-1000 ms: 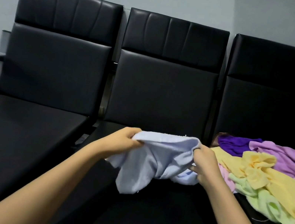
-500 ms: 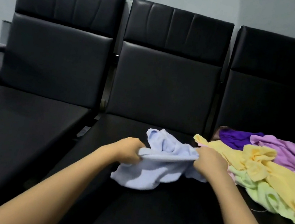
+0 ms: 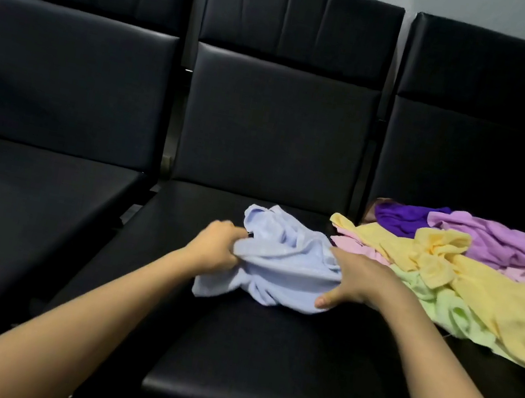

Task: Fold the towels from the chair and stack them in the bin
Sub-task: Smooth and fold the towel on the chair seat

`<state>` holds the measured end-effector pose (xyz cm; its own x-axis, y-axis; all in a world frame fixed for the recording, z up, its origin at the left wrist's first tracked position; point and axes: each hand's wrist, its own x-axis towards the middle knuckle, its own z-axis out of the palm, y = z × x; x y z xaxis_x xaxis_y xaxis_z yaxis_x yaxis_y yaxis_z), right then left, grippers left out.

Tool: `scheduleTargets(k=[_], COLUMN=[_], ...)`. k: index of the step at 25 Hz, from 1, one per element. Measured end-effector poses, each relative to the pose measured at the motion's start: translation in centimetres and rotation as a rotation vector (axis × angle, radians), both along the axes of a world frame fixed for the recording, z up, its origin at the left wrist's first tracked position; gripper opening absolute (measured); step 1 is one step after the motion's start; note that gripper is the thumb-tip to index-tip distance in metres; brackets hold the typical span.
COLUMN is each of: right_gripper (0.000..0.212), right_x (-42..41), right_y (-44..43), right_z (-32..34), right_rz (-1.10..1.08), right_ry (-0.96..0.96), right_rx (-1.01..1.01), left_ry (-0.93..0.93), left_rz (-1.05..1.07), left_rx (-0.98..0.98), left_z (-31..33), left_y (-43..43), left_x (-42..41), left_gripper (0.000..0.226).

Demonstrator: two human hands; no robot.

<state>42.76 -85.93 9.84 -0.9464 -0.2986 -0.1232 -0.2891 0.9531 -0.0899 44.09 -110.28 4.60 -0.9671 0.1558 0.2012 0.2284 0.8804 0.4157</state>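
Both forearms reach forward over the middle chair, wrists low. The left hand is clenched on the left edge of the light blue towel, fingers curled around a bunched fold. The right hand lies palm-down on the towel's right side, thumb stretched under the edge. Its fingers are partly buried in cloth, so it seems to be grasping rather than just pressing. The crumpled towel rests on the seat, beside the pile of coloured towels on the right chair.
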Motion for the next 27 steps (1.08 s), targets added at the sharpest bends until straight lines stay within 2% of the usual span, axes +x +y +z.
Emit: scheduleTargets(k=[1,3,5,7,9,10,12,13,14,15,17,19,20,22,23,24,26,27], right_gripper=[0.06,0.041,0.04,0.032,0.017,0.024,0.042,0.043,0.039,0.036,0.024,0.011,0.022,0.039,0.036,0.029,0.02,0.02], right_x=[-0.2,-0.2,-0.7,-1.0,-0.7,-0.5,-0.6,-0.4,-0.1,0.3,0.2,0.3,0.2,0.6,1.0,1.5,2.2,2.2], right_y=[0.1,-0.4,-0.2,0.4,0.8,0.7,0.9,0.9,1.0,1.2,1.7,1.3,1.0,0.8,0.7,0.6,0.4,0.3], right_z=[-0.7,-1.1,-1.1,-0.5,-0.2,0.1,-0.1,-0.1,-0.2,-0.1,-0.1,0.3,0.5,1.1,1.6,2.0,2.4,2.4], right_rz=[-0.018,-0.111,-0.134,-0.189,-0.322,-0.406,-0.411,-0.346,-0.286,-0.251,-0.14,0.104,0.207,0.255,0.242,0.231,0.223,0.197], right_ry=[0.055,0.173,0.181,0.05,0.004,-0.043,-0.145,-0.188,-0.203,-0.194,-0.139,-0.152,-0.177,-0.208,-0.211,-0.218,-0.336,-0.447], right_rx=[0.104,0.049,-0.205,-0.609,-1.015,-1.195,-1.334,-1.355,-1.355,-1.322,-1.09,-0.618,-0.374,0.015,0.155,0.264,0.362,0.366], left_ry=[0.061,0.093,0.101,0.104,-0.062,-0.187,-0.345,-0.353,-0.32,-0.268,-0.224,-0.195,-0.218,-0.304,-0.391,-0.5,-0.685,-0.779], left_rz=[0.035,0.054,0.051,0.007,-0.12,-0.168,-0.159,-0.098,-0.04,-0.032,-0.078,-0.033,-0.025,-0.085,-0.112,-0.119,-0.095,-0.115], left_rx=[0.146,0.497,0.754,0.769,0.591,0.417,-0.034,-0.254,-0.372,-0.361,-0.019,0.261,0.265,0.164,0.052,-0.12,-0.4,-0.417], left_z=[0.0,0.2,1.0,1.7,2.4,2.7,2.4,2.2,1.7,1.4,1.4,2.9,3.7,4.9,5.2,5.1,5.1,5.2], left_y=[-0.2,0.3,1.7,2.6,2.5,2.5,3.0,3.4,3.4,3.4,2.9,2.5,2.5,2.7,2.8,2.5,2.5,2.6], left_x=[-0.2,0.1,0.8,1.7,2.2,2.3,2.4,2.2,1.8,1.6,1.4,1.8,2.2,2.5,2.5,2.3,2.3,2.3], left_gripper=[0.007,0.003,0.008,0.011,0.017,0.024,0.028,0.029,0.03,0.027,0.014,0.021,0.021,0.007,0.009,0.024,0.044,0.041])
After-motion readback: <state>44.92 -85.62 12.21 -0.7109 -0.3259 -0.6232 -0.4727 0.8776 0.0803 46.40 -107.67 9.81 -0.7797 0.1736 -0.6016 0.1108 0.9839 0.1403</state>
